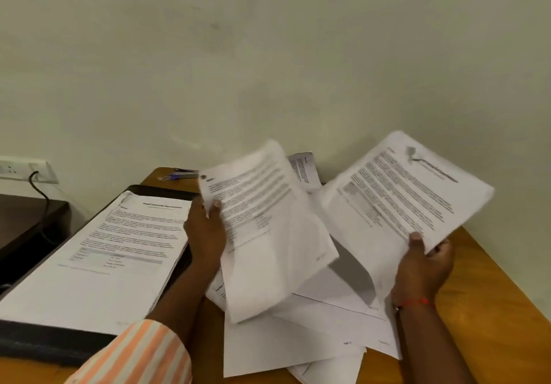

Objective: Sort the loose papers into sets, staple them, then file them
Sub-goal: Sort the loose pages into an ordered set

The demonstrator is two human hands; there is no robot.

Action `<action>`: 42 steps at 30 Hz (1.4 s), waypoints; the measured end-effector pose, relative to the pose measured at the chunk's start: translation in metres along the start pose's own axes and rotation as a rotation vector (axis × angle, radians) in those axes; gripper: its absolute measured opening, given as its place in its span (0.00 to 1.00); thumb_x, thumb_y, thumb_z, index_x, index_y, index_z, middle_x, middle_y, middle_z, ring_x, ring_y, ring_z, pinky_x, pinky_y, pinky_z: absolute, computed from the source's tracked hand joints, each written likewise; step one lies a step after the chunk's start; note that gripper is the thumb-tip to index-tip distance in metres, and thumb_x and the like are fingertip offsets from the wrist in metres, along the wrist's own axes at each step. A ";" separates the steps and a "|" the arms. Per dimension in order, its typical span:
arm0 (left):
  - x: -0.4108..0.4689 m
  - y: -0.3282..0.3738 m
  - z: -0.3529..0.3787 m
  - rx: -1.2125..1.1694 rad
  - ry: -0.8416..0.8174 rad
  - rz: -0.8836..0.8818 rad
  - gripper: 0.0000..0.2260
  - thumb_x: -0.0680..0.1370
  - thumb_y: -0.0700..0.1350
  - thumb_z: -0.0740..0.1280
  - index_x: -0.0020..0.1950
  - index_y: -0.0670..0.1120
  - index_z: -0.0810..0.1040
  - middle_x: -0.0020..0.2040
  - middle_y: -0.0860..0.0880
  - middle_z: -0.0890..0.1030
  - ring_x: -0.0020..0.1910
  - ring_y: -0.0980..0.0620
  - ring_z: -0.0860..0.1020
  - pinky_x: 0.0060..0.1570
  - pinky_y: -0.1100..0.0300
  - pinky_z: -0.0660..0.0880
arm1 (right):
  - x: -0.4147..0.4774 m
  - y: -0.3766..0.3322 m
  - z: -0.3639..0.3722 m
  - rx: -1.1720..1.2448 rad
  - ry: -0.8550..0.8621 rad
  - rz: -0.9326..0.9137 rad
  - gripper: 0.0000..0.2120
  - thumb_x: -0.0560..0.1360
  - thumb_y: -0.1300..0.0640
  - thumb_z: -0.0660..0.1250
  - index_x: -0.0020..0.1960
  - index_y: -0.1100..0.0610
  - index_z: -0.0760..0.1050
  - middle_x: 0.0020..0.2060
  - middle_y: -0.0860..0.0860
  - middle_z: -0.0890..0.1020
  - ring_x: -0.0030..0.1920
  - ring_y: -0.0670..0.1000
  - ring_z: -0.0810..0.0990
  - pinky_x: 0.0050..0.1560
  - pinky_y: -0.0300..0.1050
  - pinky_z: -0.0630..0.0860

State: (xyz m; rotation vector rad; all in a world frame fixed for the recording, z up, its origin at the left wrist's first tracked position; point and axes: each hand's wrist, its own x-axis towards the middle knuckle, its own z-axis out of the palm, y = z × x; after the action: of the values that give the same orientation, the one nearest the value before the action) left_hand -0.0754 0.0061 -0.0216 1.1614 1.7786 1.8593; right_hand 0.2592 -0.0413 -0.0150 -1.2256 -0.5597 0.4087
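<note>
My left hand [205, 231] grips a bunch of printed sheets [268, 222] by their left edge, lifted and tilted above the table. My right hand [423, 264] pinches another printed sheet [405, 192] at its lower edge, held up to the right. Beneath both lies a loose heap of white papers [313, 333] on the wooden table [492, 309]. To the left, a stack of printed pages [113, 252] rests on an open black file folder [44, 342]. A stapler [186, 172] sits at the table's far edge.
A pale wall stands right behind the table. A wall socket [21, 170] with a black cable is at the left, above a dark side surface [26, 219]. More paper [302, 170] leans near the wall behind the held sheets.
</note>
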 end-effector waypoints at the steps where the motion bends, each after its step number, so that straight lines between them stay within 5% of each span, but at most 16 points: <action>1: -0.001 -0.003 0.002 0.021 -0.051 0.049 0.06 0.84 0.44 0.65 0.59 0.44 0.77 0.53 0.49 0.82 0.49 0.52 0.81 0.44 0.66 0.74 | 0.002 -0.001 -0.002 0.032 0.017 0.004 0.15 0.80 0.61 0.68 0.66 0.57 0.74 0.59 0.50 0.82 0.58 0.48 0.81 0.61 0.48 0.78; 7: -0.007 -0.003 0.009 0.091 -0.286 0.010 0.09 0.84 0.48 0.65 0.59 0.43 0.76 0.51 0.52 0.82 0.48 0.55 0.80 0.41 0.67 0.73 | 0.001 -0.005 0.001 0.098 -0.195 0.057 0.14 0.81 0.61 0.67 0.65 0.54 0.75 0.56 0.47 0.83 0.55 0.45 0.83 0.57 0.45 0.79; 13: -0.010 0.002 0.007 -0.061 -0.367 -0.056 0.02 0.84 0.48 0.65 0.52 0.53 0.76 0.50 0.55 0.84 0.49 0.56 0.83 0.42 0.67 0.78 | -0.017 0.002 0.010 -0.144 -0.631 0.035 0.14 0.80 0.60 0.68 0.65 0.51 0.74 0.56 0.47 0.84 0.55 0.48 0.84 0.53 0.49 0.82; 17: -0.012 0.008 0.008 -0.080 -0.392 -0.055 0.07 0.84 0.52 0.64 0.56 0.52 0.77 0.51 0.54 0.85 0.48 0.56 0.84 0.42 0.65 0.78 | -0.031 0.013 0.017 -0.236 -0.774 0.017 0.15 0.80 0.61 0.68 0.63 0.48 0.74 0.57 0.46 0.84 0.57 0.50 0.83 0.54 0.52 0.83; 22: -0.017 0.012 0.009 -0.155 -0.447 -0.099 0.10 0.82 0.54 0.65 0.58 0.49 0.77 0.52 0.52 0.86 0.46 0.55 0.86 0.45 0.58 0.84 | -0.035 0.014 0.021 -0.285 -0.821 -0.002 0.15 0.79 0.59 0.69 0.60 0.42 0.73 0.57 0.43 0.83 0.57 0.50 0.83 0.54 0.53 0.83; 30: -0.020 0.014 0.011 -0.168 -0.536 -0.126 0.12 0.81 0.50 0.70 0.63 0.50 0.75 0.57 0.50 0.85 0.49 0.50 0.86 0.46 0.50 0.85 | -0.046 0.016 0.024 -0.328 -0.814 -0.008 0.17 0.79 0.56 0.70 0.65 0.47 0.71 0.60 0.45 0.82 0.58 0.51 0.83 0.54 0.55 0.83; 37: -0.024 0.017 0.010 -0.187 -0.533 -0.104 0.08 0.84 0.47 0.65 0.61 0.48 0.77 0.54 0.51 0.86 0.48 0.52 0.86 0.44 0.58 0.84 | -0.049 0.012 0.025 -0.397 -0.775 -0.115 0.17 0.76 0.53 0.73 0.62 0.46 0.71 0.58 0.42 0.80 0.57 0.46 0.80 0.49 0.35 0.76; 42: -0.024 0.021 0.008 -0.258 -0.528 -0.115 0.08 0.84 0.47 0.64 0.62 0.48 0.77 0.54 0.49 0.86 0.49 0.48 0.86 0.51 0.45 0.84 | -0.044 0.011 0.025 -0.386 -0.777 -0.051 0.27 0.74 0.45 0.72 0.69 0.49 0.70 0.63 0.43 0.78 0.62 0.46 0.77 0.56 0.41 0.74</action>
State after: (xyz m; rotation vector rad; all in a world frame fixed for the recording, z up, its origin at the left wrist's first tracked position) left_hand -0.0484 -0.0096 -0.0106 1.2681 1.2470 1.4808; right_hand 0.2092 -0.0442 -0.0279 -1.3973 -1.3810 0.7650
